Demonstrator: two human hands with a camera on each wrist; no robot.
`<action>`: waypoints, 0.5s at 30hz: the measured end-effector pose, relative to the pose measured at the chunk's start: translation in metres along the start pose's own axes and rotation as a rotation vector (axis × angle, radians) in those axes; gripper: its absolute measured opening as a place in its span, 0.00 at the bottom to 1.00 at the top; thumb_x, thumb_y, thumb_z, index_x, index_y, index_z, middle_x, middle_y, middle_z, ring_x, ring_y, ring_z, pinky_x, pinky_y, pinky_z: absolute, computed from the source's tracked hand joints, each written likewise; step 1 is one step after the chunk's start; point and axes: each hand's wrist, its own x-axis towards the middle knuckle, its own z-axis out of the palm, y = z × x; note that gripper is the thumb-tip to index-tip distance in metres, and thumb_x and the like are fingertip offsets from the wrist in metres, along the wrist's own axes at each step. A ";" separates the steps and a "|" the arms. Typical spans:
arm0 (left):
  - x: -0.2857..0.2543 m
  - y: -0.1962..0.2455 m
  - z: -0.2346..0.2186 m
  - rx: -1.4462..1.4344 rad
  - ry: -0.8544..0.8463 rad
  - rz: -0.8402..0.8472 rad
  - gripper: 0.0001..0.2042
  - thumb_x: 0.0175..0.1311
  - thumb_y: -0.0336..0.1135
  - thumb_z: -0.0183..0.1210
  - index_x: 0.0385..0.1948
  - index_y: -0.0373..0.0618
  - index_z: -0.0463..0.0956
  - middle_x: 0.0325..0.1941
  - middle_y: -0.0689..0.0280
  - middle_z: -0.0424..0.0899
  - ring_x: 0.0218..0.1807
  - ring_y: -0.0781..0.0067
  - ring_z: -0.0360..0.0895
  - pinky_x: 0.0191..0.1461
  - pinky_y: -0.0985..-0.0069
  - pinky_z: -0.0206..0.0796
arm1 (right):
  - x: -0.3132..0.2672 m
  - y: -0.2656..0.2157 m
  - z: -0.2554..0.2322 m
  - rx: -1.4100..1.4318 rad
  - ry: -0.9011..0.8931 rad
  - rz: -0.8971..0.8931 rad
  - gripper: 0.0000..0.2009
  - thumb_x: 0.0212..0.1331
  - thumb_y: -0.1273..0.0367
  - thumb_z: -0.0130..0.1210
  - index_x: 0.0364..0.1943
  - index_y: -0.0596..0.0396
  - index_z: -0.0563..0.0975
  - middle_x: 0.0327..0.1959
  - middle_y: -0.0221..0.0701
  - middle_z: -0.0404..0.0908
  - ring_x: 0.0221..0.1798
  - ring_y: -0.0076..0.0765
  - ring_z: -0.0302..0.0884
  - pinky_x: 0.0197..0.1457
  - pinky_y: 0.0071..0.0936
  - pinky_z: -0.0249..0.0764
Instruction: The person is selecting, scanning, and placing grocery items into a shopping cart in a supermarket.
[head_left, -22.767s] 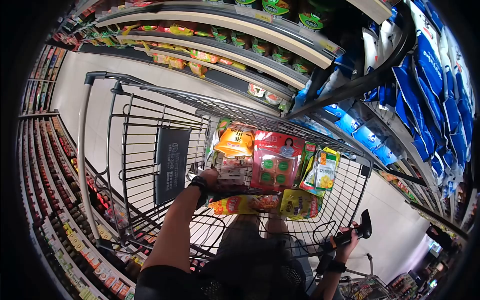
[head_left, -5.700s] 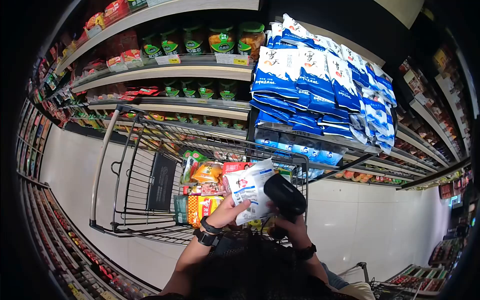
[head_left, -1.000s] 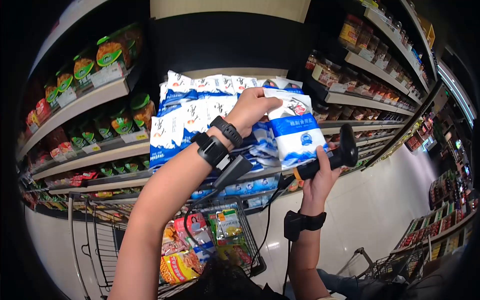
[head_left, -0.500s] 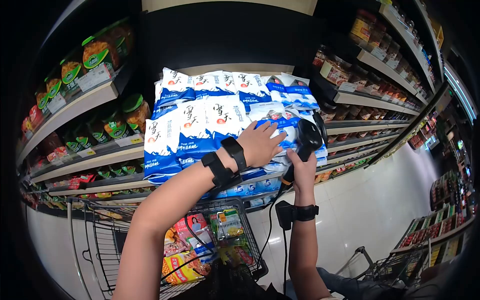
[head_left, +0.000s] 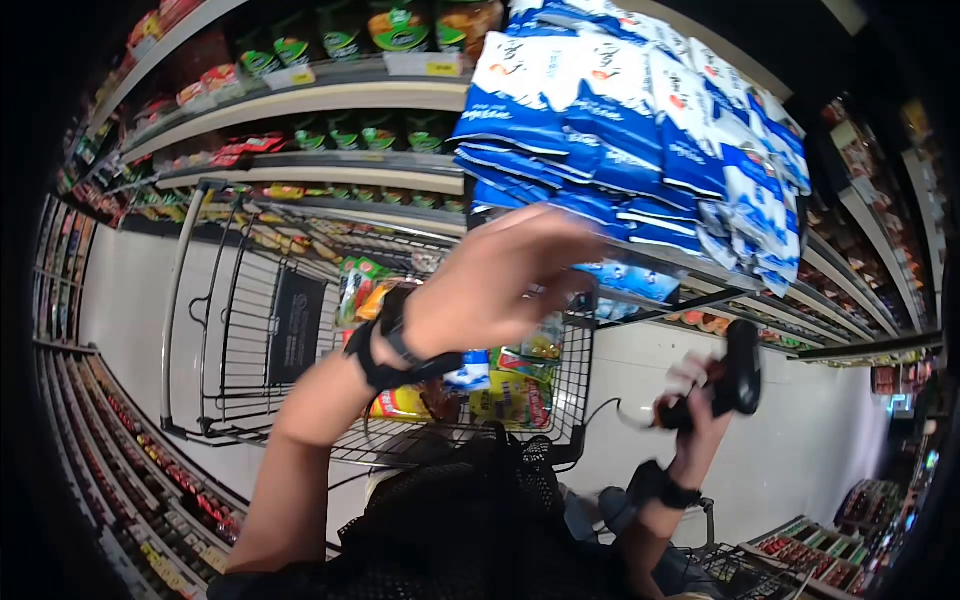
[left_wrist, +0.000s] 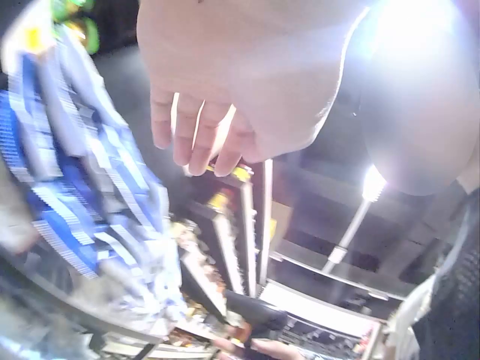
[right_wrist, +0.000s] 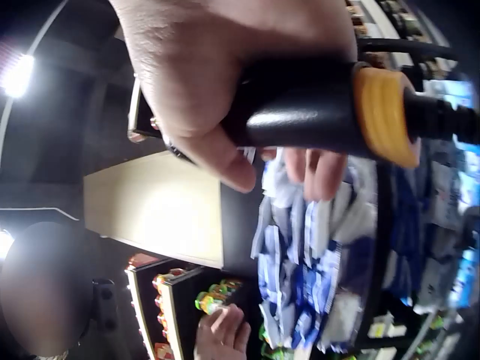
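My left hand (head_left: 490,285) is blurred above the shopping cart (head_left: 228,340), its fingers loosely bent and holding nothing. The left wrist view shows the same hand (left_wrist: 240,82) with its fingers hanging relaxed. Off to the right of the cart, my right hand (head_left: 700,408) grips a black barcode scanner (head_left: 741,370). Its handle, with an orange ring and a cable at the end, fills the top of the right wrist view, the fingers wrapped round the scanner (right_wrist: 307,105). Blue-and-white salt bags (head_left: 618,120) lie piled on the shelf stand beyond my left hand.
Packaged foods lie in the cart, among them a yellow-green bag (head_left: 505,400) and a blue-and-white packet (head_left: 468,372). Shelves with green-lidded jars (head_left: 400,25) stand behind the cart. Another cart (head_left: 740,572) is at the lower right. Tiled floor (head_left: 650,365) lies between.
A second ago the left hand held a salt bag near the scanner; then it lay flat on the pile. Now it has come back over the cart, and the scanner hand has swung right.
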 end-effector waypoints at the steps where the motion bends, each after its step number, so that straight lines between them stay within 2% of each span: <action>1: -0.038 -0.020 -0.013 0.291 0.045 -0.004 0.10 0.59 0.27 0.48 0.40 0.38 0.74 0.38 0.57 0.78 0.42 0.63 0.77 0.43 0.71 0.68 | -0.022 0.007 0.000 -0.014 -0.085 0.088 0.25 0.51 0.72 0.55 0.54 0.61 0.62 0.49 0.41 0.71 0.44 0.37 0.75 0.33 0.28 0.76; 2: -0.077 -0.039 -0.011 0.259 0.163 -0.205 0.07 0.59 0.26 0.48 0.35 0.37 0.75 0.31 0.61 0.79 0.37 0.71 0.76 0.41 0.75 0.67 | -0.040 0.014 0.000 -0.028 -0.170 0.175 0.25 0.51 0.71 0.53 0.54 0.62 0.61 0.48 0.43 0.72 0.40 0.38 0.77 0.29 0.27 0.75; 3: -0.119 -0.070 -0.002 0.188 0.277 -0.456 0.07 0.60 0.30 0.50 0.34 0.39 0.74 0.27 0.57 0.78 0.31 0.61 0.75 0.35 0.72 0.66 | -0.055 0.021 -0.001 0.006 -0.189 0.326 0.24 0.51 0.71 0.52 0.54 0.63 0.61 0.46 0.45 0.72 0.34 0.37 0.77 0.26 0.26 0.74; 4: -0.155 -0.096 0.004 0.138 0.258 -0.658 0.08 0.61 0.34 0.50 0.34 0.40 0.74 0.26 0.57 0.78 0.29 0.59 0.77 0.33 0.68 0.67 | -0.066 0.030 0.000 0.042 -0.207 0.476 0.24 0.51 0.71 0.50 0.53 0.64 0.61 0.43 0.47 0.73 0.28 0.36 0.77 0.23 0.24 0.73; 5: -0.200 -0.138 0.014 0.242 0.114 -0.830 0.04 0.57 0.26 0.50 0.31 0.40 0.72 0.31 0.61 0.78 0.33 0.72 0.75 0.36 0.77 0.67 | -0.072 0.043 0.002 0.006 -0.250 0.520 0.23 0.51 0.72 0.49 0.53 0.65 0.62 0.42 0.48 0.73 0.23 0.35 0.75 0.21 0.24 0.72; 6: -0.218 -0.154 0.027 0.301 0.014 -0.867 0.05 0.55 0.27 0.51 0.32 0.40 0.73 0.29 0.60 0.79 0.33 0.68 0.77 0.36 0.74 0.68 | -0.075 0.052 0.003 -0.034 -0.298 0.557 0.22 0.51 0.72 0.49 0.52 0.66 0.62 0.41 0.50 0.73 0.19 0.34 0.74 0.19 0.23 0.70; 7: -0.244 -0.183 0.044 0.256 -0.093 -0.909 0.06 0.54 0.28 0.52 0.32 0.40 0.73 0.26 0.58 0.79 0.33 0.64 0.78 0.38 0.72 0.68 | -0.075 0.053 0.009 -0.054 -0.345 0.629 0.22 0.51 0.73 0.49 0.51 0.66 0.62 0.34 0.47 0.76 0.18 0.32 0.74 0.20 0.22 0.69; 8: -0.262 -0.215 0.064 0.294 -0.114 -0.839 0.06 0.54 0.30 0.51 0.32 0.42 0.75 0.25 0.56 0.78 0.33 0.60 0.78 0.38 0.69 0.69 | -0.077 0.056 0.014 -0.069 -0.364 0.701 0.21 0.51 0.74 0.49 0.51 0.65 0.63 0.27 0.42 0.77 0.18 0.30 0.74 0.20 0.21 0.68; 9: -0.279 -0.255 0.090 0.326 -0.104 -0.900 0.07 0.54 0.32 0.51 0.32 0.42 0.76 0.29 0.53 0.79 0.34 0.55 0.78 0.39 0.64 0.68 | -0.074 0.056 0.017 -0.137 -0.409 0.719 0.17 0.51 0.75 0.50 0.47 0.64 0.67 0.25 0.38 0.78 0.18 0.28 0.74 0.20 0.21 0.69; 10: -0.299 -0.294 0.111 0.380 -0.180 -0.821 0.10 0.54 0.35 0.52 0.33 0.42 0.77 0.35 0.51 0.78 0.35 0.51 0.77 0.40 0.61 0.68 | -0.071 0.054 0.021 -0.206 -0.454 0.737 0.13 0.52 0.76 0.51 0.44 0.63 0.71 0.22 0.35 0.78 0.18 0.26 0.74 0.21 0.21 0.69; 11: -0.312 -0.314 0.131 0.324 -0.191 -1.043 0.13 0.53 0.41 0.56 0.34 0.41 0.77 0.37 0.51 0.78 0.37 0.50 0.77 0.41 0.61 0.68 | -0.073 0.048 0.028 -0.214 -0.452 0.733 0.13 0.52 0.76 0.51 0.44 0.63 0.71 0.22 0.35 0.78 0.18 0.26 0.74 0.21 0.21 0.69; 12: -0.314 -0.320 0.146 0.311 -0.182 -1.048 0.17 0.51 0.44 0.59 0.36 0.41 0.76 0.33 0.51 0.79 0.37 0.51 0.77 0.45 0.62 0.67 | -0.076 0.036 0.031 -0.281 -0.406 0.728 0.12 0.52 0.76 0.51 0.42 0.63 0.73 0.20 0.34 0.77 0.18 0.25 0.73 0.21 0.20 0.69; 13: -0.313 -0.326 0.156 0.239 -0.169 -1.182 0.22 0.48 0.47 0.61 0.43 0.42 0.72 0.39 0.51 0.77 0.43 0.52 0.75 0.49 0.62 0.66 | -0.078 0.030 0.031 -0.346 -0.360 0.722 0.10 0.52 0.76 0.51 0.40 0.62 0.74 0.19 0.33 0.77 0.17 0.24 0.73 0.21 0.20 0.68; 14: -0.312 -0.333 0.165 0.163 -0.158 -1.314 0.29 0.46 0.49 0.63 0.49 0.44 0.69 0.45 0.52 0.76 0.50 0.53 0.73 0.52 0.63 0.65 | -0.083 0.030 0.023 -0.387 -0.335 0.644 0.11 0.51 0.76 0.52 0.40 0.62 0.74 0.20 0.31 0.77 0.18 0.24 0.73 0.22 0.19 0.68; 15: -0.311 -0.330 0.172 0.155 -0.153 -1.318 0.29 0.46 0.49 0.63 0.49 0.44 0.69 0.45 0.52 0.76 0.50 0.53 0.73 0.52 0.63 0.65 | -0.088 0.029 0.016 -0.425 -0.279 0.622 0.12 0.51 0.76 0.53 0.42 0.62 0.73 0.22 0.32 0.77 0.19 0.24 0.73 0.22 0.20 0.69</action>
